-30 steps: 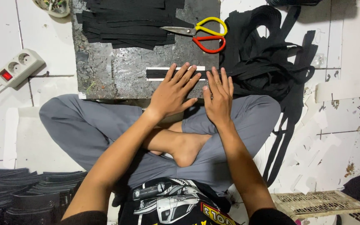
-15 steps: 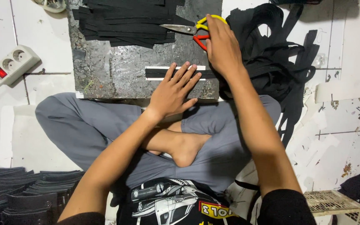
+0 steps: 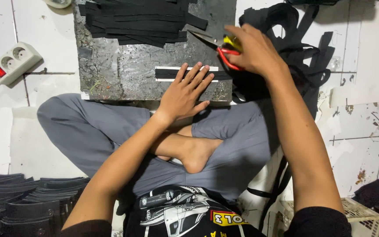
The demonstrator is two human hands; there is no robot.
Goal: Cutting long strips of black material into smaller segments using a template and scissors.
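Note:
I sit cross-legged on a white tiled floor with a dark worn board in front of my knees. On its near edge lies a black strip on white backing. My left hand rests flat on that strip, fingers spread. Further back and to the right, my right hand grips scissors with red and yellow handles, their blades pointing left over the board. A pile of cut black strips lies across the board's far end.
A heap of black fabric scraps lies right of the board. A white power strip with a red switch sits at the left. Stacked black pieces fill the lower left. A white plastic basket stands at the lower right.
My right hand left the strip, reached back to the scissors and closed on them, drawing them slightly nearer. My left hand stayed flat on the strip.

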